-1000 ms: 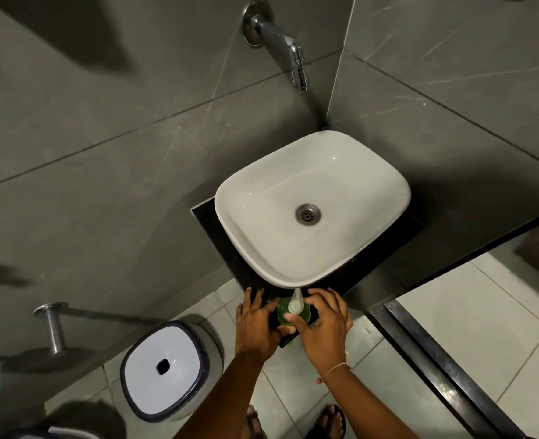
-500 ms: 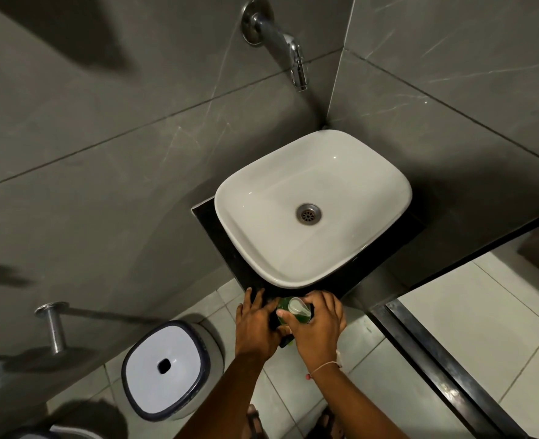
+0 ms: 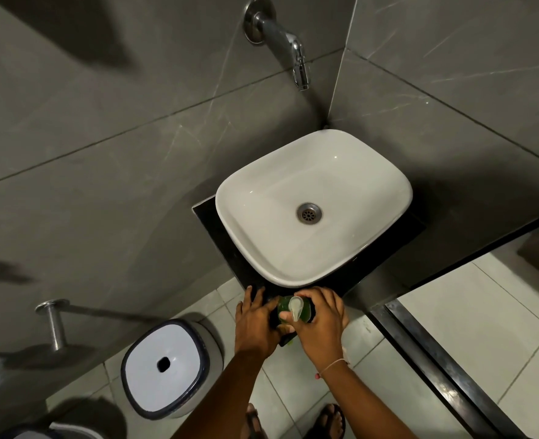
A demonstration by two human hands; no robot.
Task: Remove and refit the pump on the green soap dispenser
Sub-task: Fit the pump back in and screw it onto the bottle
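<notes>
Bin: on the floor, left of the tabletop.
Left hand: wrapped around the left side of the bottle.
Bottle: green, upright at the tabletop's front edge, just before the sink.
Pump: white, on the bottle's top.
Right hand: fingers closed on the pump.

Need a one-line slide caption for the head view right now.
Left hand steadies the green soap bottle below the white basin while right hand grips its pump.
</notes>
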